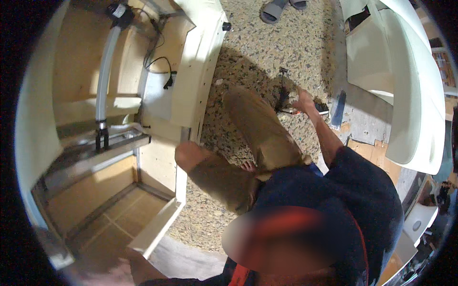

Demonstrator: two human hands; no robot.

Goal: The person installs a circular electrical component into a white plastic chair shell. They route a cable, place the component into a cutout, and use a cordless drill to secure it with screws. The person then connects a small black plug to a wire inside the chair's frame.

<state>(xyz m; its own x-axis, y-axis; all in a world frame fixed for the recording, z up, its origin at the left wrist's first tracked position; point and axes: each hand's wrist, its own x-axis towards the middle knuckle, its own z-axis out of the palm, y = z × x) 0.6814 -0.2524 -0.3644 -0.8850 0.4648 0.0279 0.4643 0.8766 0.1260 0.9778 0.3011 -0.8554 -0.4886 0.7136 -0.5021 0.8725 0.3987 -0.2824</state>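
Observation:
My right arm stretches out over the speckled mat, and my right hand [304, 102] is just above a dark tool with a bit of red [287, 110]. The tool's kind cannot be made out. The fingers look spread and apart, with nothing plainly between them. Low on the left, my left hand [112, 270] is at the near edge of an open furniture frame [160, 224] with pale upholstery and wooden panels. Shadow and blur hide its fingers. Inside the frame runs a grey metal actuator rod [106, 76] with a black motor [120, 15] at its far end.
A black cable with a plug [167, 83] hangs inside the frame. To the right stands a pale upholstered seat part [405, 90]. A dark-blue-bristled brush-like strip [339, 109] lies beside the mat [248, 28]. Grey slippers [273, 12] are at the far edge.

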